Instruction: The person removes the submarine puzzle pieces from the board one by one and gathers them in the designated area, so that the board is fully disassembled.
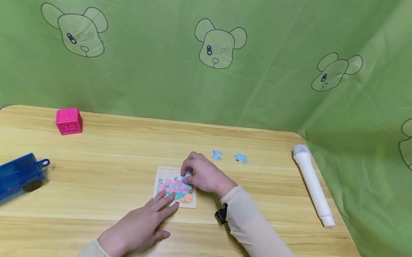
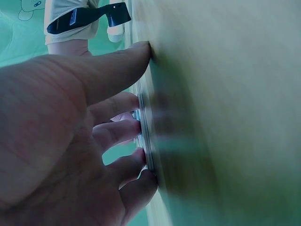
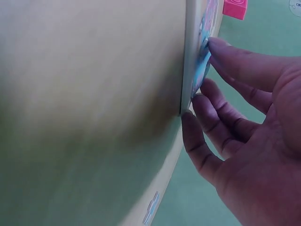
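Fingers of the right hand are pinched on a puzzle piece at the far right of the puzzle board, just right of its bare strip, its near edge touched by the outstretched left hand.

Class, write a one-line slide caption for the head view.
Left hand touching a framed jigsaw's near side, right hand at its far side, two loose pieces beyond on the wooden table.

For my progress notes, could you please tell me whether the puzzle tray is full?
The puzzle tray is not full: a pale bare patch shows at its far left, and two puzzle pieces lie outside on the table.
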{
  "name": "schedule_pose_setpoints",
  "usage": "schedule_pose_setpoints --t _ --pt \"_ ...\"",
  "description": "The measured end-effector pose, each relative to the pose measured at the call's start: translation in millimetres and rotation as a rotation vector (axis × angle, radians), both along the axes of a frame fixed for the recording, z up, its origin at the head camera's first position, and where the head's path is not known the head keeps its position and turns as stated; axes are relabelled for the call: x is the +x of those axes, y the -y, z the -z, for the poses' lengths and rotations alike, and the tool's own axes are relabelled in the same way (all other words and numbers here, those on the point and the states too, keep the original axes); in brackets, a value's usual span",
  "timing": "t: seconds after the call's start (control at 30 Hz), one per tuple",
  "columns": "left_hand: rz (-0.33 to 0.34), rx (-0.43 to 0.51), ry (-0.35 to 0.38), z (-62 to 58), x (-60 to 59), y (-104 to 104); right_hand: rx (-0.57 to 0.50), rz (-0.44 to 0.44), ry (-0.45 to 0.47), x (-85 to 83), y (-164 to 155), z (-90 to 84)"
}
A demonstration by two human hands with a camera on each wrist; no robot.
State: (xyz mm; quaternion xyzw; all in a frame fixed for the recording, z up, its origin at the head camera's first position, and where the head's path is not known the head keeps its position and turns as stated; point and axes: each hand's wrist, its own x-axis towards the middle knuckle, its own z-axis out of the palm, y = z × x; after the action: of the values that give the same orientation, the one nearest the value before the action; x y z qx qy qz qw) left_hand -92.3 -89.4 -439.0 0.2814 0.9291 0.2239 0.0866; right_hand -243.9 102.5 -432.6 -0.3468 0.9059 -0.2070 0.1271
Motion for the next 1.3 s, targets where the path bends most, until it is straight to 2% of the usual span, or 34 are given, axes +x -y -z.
schedule_pose_setpoints --t 0.2,0.7,0.83,1.1,1.3 --pt "0.001 0.002 -0.003 0.1 0.0 0 -0.015 0.023 -0.013 1.3 0 -1.1" --pt "0.000 0.004 -0.002 -1.0 0.2 -1 -0.200 0.042 0.057 -3.1 -19 -21.5" --pt "-0.002 0.003 -0.001 -1.1 0.2 -1 -0.254 0.047 0.062 -5.5 -30 -28.3" --pt "0.003 0.002 -0.002 -1.4 1.5 0 -0.310 0.120 0.060 -11.8 -62 -39.0" --pt "0.002 0.003 -0.006 -0.9 1.4 -1 -0.309 0.165 0.042 -20.8 -97 -44.7"
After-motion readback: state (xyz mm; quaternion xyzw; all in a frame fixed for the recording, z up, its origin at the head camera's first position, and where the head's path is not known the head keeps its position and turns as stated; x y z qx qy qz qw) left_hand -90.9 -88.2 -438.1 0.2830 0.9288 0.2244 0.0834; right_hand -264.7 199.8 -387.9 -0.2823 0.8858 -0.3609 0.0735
